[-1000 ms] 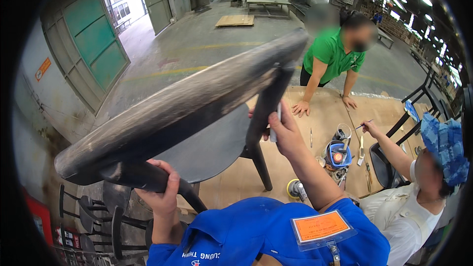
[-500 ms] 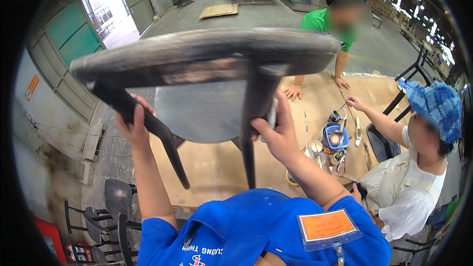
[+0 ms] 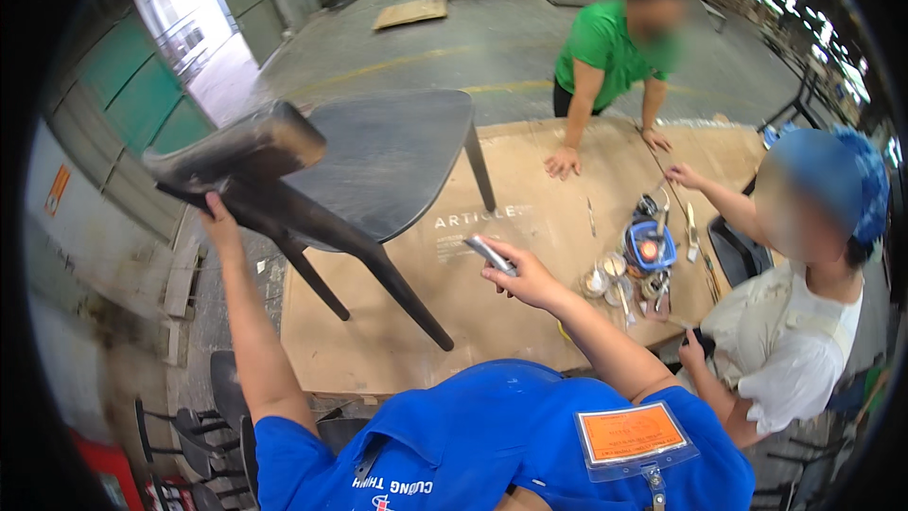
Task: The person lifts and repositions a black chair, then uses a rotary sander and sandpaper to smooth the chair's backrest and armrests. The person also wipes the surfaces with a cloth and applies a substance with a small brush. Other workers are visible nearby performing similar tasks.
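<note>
A black wooden chair [image 3: 392, 147] stands tilted and turned on the cardboard-covered table [image 3: 530, 322], its backrest on the left and legs toward me. My left hand [image 3: 221, 222] is closed around the frame below the backrest; part of its fingers is hidden behind the wood. Off the chair, to the right of its near leg, my right hand [image 3: 520, 273] grips a small silver-grey bar-shaped object [image 3: 491, 255], whose exact kind I cannot make out.
On the right of the table are a blue tub [image 3: 651, 246], several jars and a brush [image 3: 691, 232]. A person in green [image 3: 601, 52] leans on the far edge; another in white [image 3: 799, 322] works at right. More black chairs [image 3: 194, 445] stand at lower left.
The chair has swung round, its backrest moving left and its seat coming into view beyond. My right hand has let go of the chair frame, keeping the silver-grey object.
</note>
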`<state>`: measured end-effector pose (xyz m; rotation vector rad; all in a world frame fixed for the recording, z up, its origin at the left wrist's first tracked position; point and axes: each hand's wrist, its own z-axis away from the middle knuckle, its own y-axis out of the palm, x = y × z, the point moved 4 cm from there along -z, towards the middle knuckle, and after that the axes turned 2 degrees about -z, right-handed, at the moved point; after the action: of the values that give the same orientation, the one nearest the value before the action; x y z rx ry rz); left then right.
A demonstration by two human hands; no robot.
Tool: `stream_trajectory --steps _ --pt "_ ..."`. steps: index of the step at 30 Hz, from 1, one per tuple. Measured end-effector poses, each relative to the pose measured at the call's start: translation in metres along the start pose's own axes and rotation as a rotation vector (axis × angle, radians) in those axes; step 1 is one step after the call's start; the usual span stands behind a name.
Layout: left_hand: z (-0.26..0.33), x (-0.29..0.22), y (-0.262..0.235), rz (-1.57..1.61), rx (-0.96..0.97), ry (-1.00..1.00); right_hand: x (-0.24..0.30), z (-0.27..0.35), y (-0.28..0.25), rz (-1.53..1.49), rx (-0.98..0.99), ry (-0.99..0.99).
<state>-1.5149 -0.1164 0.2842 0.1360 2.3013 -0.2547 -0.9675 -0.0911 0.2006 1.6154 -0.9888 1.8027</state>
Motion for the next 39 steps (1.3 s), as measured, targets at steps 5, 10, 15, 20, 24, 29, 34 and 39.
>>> stream_trajectory --steps 5,10,15,20,24,29,34,39 --pt "0.027 -0.119 -0.078 0.110 -0.487 0.474 -0.062 0.045 -0.012 0.328 -0.078 -0.019" --pt "0.071 -0.296 -0.059 0.364 -0.025 1.125 -0.107 0.111 -0.040 0.289 -0.215 0.165" --pt "0.078 -0.317 -0.022 0.163 0.133 0.919 -0.151 0.168 -0.054 0.384 -0.434 0.266" --pt "0.062 -0.306 -0.006 0.224 0.126 0.719 -0.208 0.212 -0.061 0.396 -0.445 0.512" --pt "0.061 -0.322 0.020 0.181 0.134 0.638 -0.237 0.220 -0.077 0.451 -0.389 0.648" --pt "0.081 -0.367 0.059 0.009 0.051 0.692 -0.246 0.214 -0.103 0.381 -0.410 0.638" --pt "0.094 -0.408 0.119 -0.193 -0.004 0.752 -0.256 0.222 -0.126 0.341 -0.459 0.638" --pt "0.092 -0.427 0.164 -0.381 -0.015 0.651 -0.274 0.255 -0.145 0.390 -0.483 0.661"
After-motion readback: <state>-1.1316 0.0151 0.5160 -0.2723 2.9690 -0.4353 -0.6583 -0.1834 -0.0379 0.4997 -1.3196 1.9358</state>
